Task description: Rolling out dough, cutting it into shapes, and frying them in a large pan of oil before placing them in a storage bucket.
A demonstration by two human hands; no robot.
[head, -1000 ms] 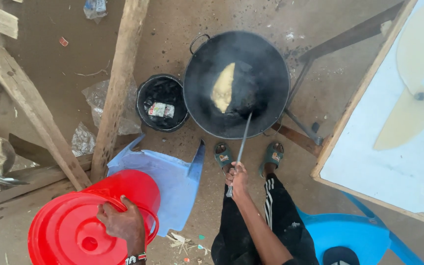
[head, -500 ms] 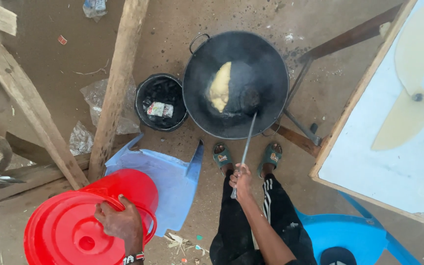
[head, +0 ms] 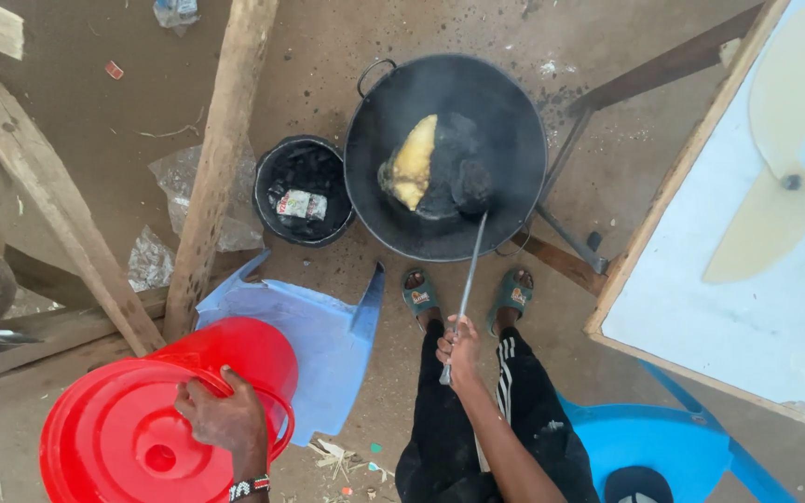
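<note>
A wide black wok (head: pixel 514 121) stands on a metal stand on the dirt ground, with a yellow piece of fried dough (head: pixel 414 160) in dark oil. My right hand (head: pixel 460 346) grips the thin handle of a long metal skimmer (head: pixel 470 265) whose head rests in the wok beside the dough. My left hand (head: pixel 221 416) holds the rim of a red plastic bucket (head: pixel 235 349) with a red lid (head: pixel 104 438) resting against it. My feet in green sandals (head: pixel 419 296) stand just below the wok.
A small black pot of charcoal (head: pixel 302 191) sits left of the wok. A pale blue plastic piece (head: pixel 319 340) lies on the ground. Wooden beams (head: pixel 221 149) stand at left. A wooden-framed table (head: pixel 747 279) is at right, a blue chair (head: pixel 645 438) behind me.
The skimmer head has shifted inside the wok and the dough has moved a little to the left. My left hand stays on the red bucket.
</note>
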